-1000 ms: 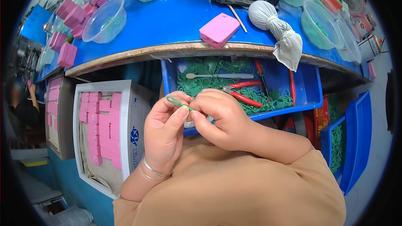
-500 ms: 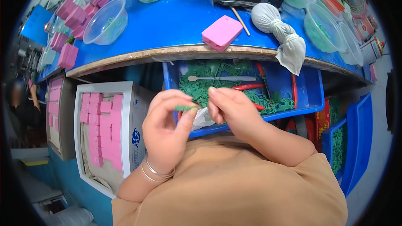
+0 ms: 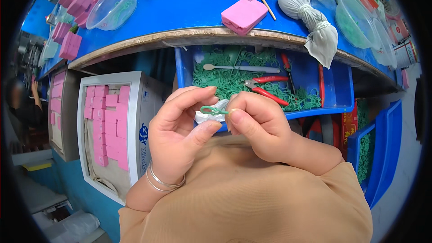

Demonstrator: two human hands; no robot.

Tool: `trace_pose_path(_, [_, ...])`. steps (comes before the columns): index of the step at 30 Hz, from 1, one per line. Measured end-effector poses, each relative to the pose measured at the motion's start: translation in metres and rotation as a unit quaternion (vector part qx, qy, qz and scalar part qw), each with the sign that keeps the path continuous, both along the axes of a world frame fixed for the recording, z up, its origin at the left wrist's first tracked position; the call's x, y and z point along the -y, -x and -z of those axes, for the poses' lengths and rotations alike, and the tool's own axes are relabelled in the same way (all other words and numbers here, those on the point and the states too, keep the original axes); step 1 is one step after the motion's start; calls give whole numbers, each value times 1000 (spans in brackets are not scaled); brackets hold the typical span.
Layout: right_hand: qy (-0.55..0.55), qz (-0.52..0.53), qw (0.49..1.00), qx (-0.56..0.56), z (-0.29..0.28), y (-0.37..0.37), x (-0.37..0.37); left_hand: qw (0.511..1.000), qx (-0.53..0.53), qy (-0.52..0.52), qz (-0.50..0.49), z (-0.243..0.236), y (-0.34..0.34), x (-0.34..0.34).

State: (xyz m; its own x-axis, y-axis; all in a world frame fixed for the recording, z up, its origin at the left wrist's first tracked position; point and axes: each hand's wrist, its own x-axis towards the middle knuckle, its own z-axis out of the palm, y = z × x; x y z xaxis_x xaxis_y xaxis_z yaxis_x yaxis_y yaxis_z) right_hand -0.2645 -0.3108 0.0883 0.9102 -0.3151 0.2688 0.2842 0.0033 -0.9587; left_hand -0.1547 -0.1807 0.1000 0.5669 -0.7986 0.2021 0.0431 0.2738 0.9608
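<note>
My right hand (image 3: 256,126) pinches one end of a small green looped piece (image 3: 210,110) between thumb and forefinger. My left hand (image 3: 175,130) is open around the loop end, thumb and fingers apart. Behind the hands, a blue tray (image 3: 346,90) holds many green tangled pieces (image 3: 211,78), red-handled cutters (image 3: 270,100), a white stick tool (image 3: 245,69) and other red-handled tools. A crumpled white piece of material (image 3: 207,117) lies at the tray's front edge, partly hidden by the fingers and the green piece.
Above is a blue bench (image 3: 180,18) with plastic bowls (image 3: 110,6), pink blocks (image 3: 243,15), a wooden stick (image 3: 264,2) and a tied white cloth bundle (image 3: 319,36). Framed trays of pink blocks (image 3: 105,126) stand left, blue bins (image 3: 382,153) right. Another person (image 3: 22,99) is at far left.
Since a second ago, my left fingers have let go and spread; the green piece now sits in my right pinch. The bench and tray appear higher in the picture.
</note>
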Motion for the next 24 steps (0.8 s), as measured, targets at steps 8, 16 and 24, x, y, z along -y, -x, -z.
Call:
trace_pose_path(8, [-113, -71, 991, -11, -5, 6, 3, 976, 214, -15, -22, -8, -3, -3])
trace_pose_path(16, [-221, -114, 969, 3, 0, 5, -2, 990, 139, 0, 1, -4, -3, -2])
trace_pose_path(24, [-170, -89, 978, -82, -5, 7, -3, 993, 104, 12, -48, -2, 2, -2])
